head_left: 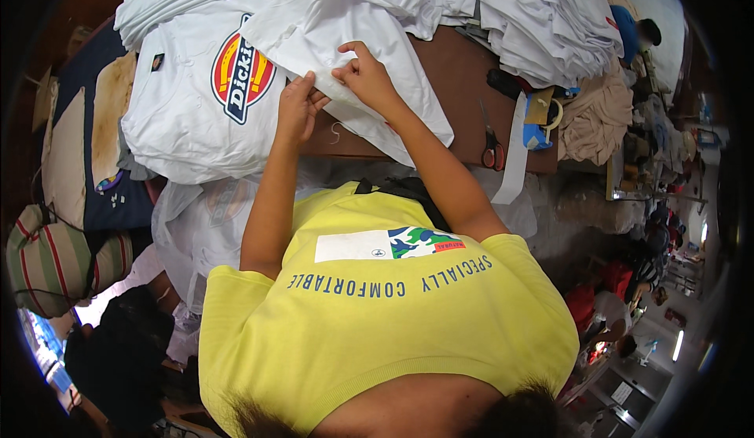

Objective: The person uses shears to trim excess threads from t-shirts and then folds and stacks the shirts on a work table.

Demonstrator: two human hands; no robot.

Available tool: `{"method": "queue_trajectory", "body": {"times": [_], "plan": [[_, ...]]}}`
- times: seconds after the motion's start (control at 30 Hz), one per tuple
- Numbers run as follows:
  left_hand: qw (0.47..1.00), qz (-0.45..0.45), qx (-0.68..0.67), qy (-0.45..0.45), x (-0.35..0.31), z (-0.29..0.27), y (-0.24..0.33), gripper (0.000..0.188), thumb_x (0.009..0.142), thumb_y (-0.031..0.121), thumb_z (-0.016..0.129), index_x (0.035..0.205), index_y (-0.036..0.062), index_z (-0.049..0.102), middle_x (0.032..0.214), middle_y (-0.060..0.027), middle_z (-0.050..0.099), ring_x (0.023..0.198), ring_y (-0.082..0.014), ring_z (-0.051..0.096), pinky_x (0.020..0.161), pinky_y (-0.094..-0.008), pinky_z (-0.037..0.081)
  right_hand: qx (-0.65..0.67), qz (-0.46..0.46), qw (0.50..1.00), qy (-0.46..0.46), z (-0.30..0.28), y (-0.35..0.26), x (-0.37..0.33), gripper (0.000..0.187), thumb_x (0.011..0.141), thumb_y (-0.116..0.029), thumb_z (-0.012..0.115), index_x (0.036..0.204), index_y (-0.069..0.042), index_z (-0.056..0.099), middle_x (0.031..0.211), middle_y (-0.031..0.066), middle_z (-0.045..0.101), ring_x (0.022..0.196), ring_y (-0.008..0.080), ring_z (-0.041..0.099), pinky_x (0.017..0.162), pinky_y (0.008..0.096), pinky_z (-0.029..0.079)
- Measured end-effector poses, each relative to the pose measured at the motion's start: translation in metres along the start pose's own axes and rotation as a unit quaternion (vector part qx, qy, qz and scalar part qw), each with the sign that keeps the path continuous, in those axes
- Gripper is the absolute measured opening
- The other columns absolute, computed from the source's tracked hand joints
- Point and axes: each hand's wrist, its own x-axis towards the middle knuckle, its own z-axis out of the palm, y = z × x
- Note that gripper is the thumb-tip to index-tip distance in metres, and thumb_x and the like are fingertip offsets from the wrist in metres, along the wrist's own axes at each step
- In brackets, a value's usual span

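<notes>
A loose white T-shirt (369, 30) lies bunched over the brown table, its edge lifted toward me. My left hand (297, 108) is closed on that edge, thumb on top and fingers curled beneath. Just to its right, my right hand (367, 81) grips the same cloth by a fold, with the index finger raised off it. Some of the right fingertips are hidden by the hand and cloth. Beside my left hand, a stack of folded white T-shirts (184, 100) shows a printed red, yellow and blue emblem. A thin white thread (335, 133) hangs below the cloth.
Orange-handled scissors (493, 151) rest on the brown table (452, 69) at the right, near a white strip (512, 151) and a tape roll (554, 114). More white garments (542, 22) are piled far right. A striped bundle (71, 261) sits at the left.
</notes>
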Motion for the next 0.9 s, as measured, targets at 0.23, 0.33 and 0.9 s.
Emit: {"method": "queue_trajectory", "body": {"times": [0.23,0.33,0.9], "plan": [[1.000,0.008,0.022,0.003,-0.002,-0.001,-0.003,0.024,0.093,0.022,0.047,0.102,0.0006,0.053,0.094,-0.0098,0.062,0.082,-0.0162,0.062,0.073,-0.0268,0.051,-0.110,0.011,0.994,-0.003,0.000,0.004,0.001,0.038,0.078,-0.023,0.067,0.106,-0.006,0.048,0.063,0.0044,0.059,0.058,0.0126,0.055,0.058,0.0257,0.043],[1.000,0.015,0.005,0.019,-0.006,0.003,-0.003,0.023,0.092,0.022,0.047,0.100,0.0014,0.053,0.093,-0.0097,0.062,0.080,-0.0158,0.062,0.072,-0.0265,0.051,-0.097,0.091,0.991,-0.034,-0.004,0.003,-0.001,0.042,0.076,-0.028,0.069,0.105,-0.005,0.048,0.062,0.0041,0.059,0.054,0.0121,0.054,0.054,0.0262,0.042],[0.981,-0.176,-0.047,-0.063,0.013,-0.019,-0.045,0.031,0.091,0.029,0.051,0.111,0.0063,0.048,0.098,-0.0075,0.061,0.092,-0.0218,0.059,0.088,-0.0372,0.046,-0.236,-0.027,0.951,0.199,-0.122,0.139,-0.101,0.039,0.071,-0.028,0.073,0.099,-0.005,0.059,0.082,0.0091,0.058,0.067,0.0210,0.056,0.064,0.0324,0.047]]}}
